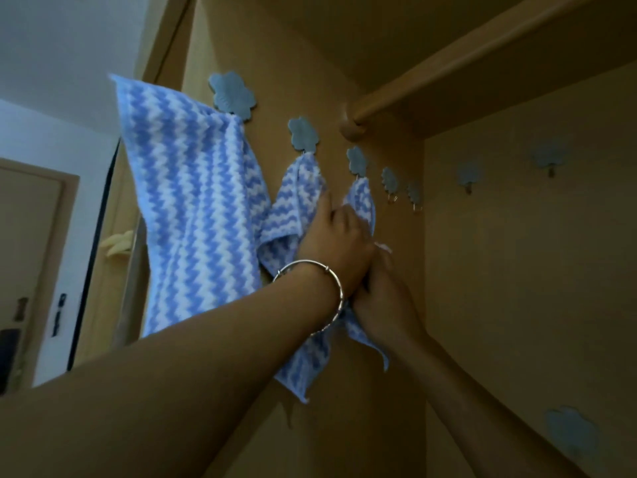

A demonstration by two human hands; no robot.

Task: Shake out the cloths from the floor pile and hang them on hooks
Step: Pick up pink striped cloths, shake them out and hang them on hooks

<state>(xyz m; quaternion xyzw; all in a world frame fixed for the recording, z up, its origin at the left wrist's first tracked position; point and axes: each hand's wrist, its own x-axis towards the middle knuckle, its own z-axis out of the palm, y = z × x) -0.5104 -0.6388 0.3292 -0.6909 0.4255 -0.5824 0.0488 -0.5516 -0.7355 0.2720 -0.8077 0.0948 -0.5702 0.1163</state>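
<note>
step: third cloth (pixel 362 205) hangs from third hook (pixel 356 160) | hands: left hand (pixel 334 246) pinches it near top; right hand (pixel 382 298) grips lower, touching left | tip: confirm corner seated; release bottom first

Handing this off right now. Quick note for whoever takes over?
Left hand: on the third cloth just below its hook; fingers' hold hidden.
Right hand: grips that same cloth lower down.
Done: first cloth and second cloth hang on their hooks; the third hangs from its hook too.
Left: let go of the third; free hooks wait further along. The floor pile is out of view, so what remains is unknown.
</note>
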